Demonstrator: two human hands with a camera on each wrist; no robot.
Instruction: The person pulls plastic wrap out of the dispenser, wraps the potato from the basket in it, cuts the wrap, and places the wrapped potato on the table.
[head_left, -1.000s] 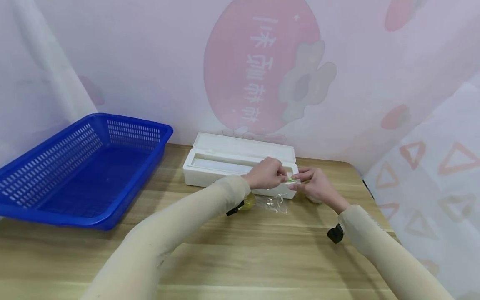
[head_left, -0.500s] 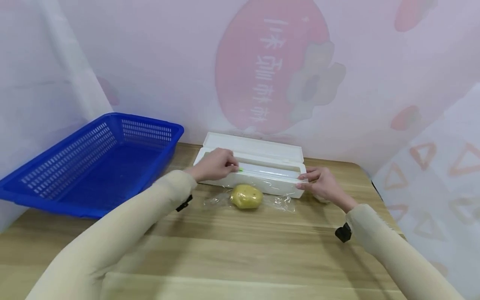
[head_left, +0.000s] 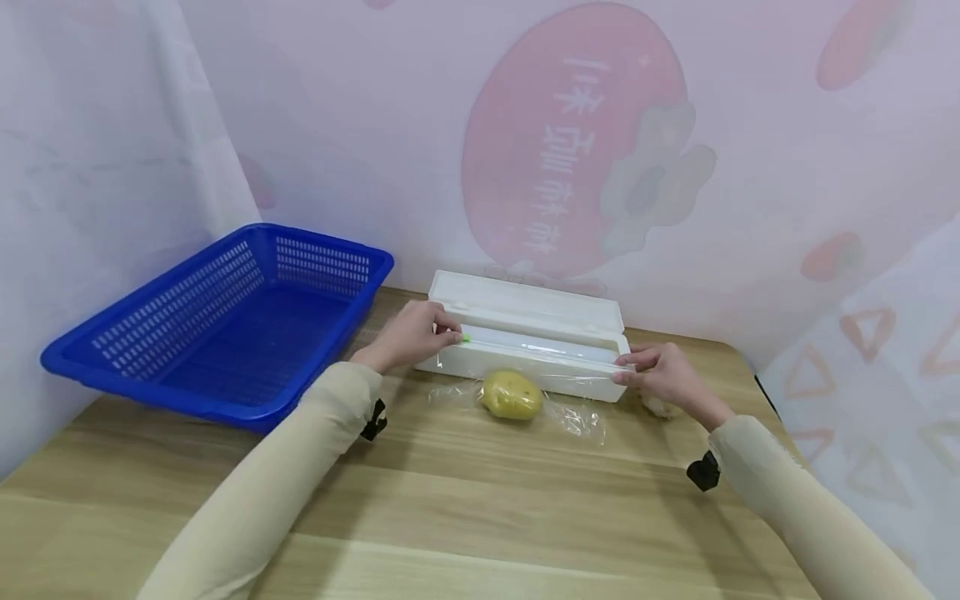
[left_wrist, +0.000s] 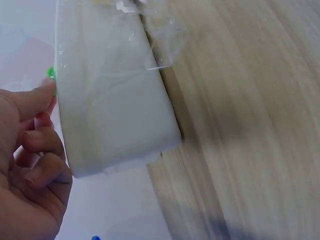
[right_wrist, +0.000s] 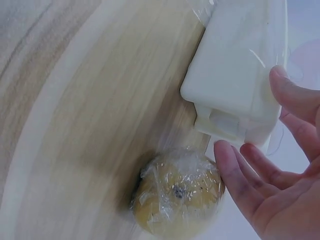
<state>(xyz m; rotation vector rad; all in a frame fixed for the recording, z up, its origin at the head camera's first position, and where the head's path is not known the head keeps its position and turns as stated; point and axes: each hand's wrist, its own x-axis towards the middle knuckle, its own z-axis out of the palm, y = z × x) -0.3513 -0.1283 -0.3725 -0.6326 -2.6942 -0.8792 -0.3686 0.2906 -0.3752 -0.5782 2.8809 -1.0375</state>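
Note:
A white cling film box (head_left: 555,382) lies lengthwise on the table, its lid (head_left: 525,300) tipped back and a pale roll (head_left: 540,343) inside. My left hand (head_left: 411,335) is at the box's left end, pinching a small green slide cutter (left_wrist: 50,73) on the front top edge. At the other end my right hand (head_left: 669,382) holds the corner, thumb on the front edge and fingers against the end wall. Before the box sits a potato (head_left: 512,395) on clear film (head_left: 581,421) that spreads out on both sides and runs up to the box.
A large blue basket (head_left: 187,404) stands to the left. Beside the box's right end, partly behind my right hand, rests a film-wrapped potato (right_wrist: 177,195). The wooden table (head_left: 480,500) meets a printed wall sheet (head_left: 360,125) at the back.
My left hand has slid the green cutter from the box's right end to its left end, uncovering the potato. My right hand has stayed at the right end.

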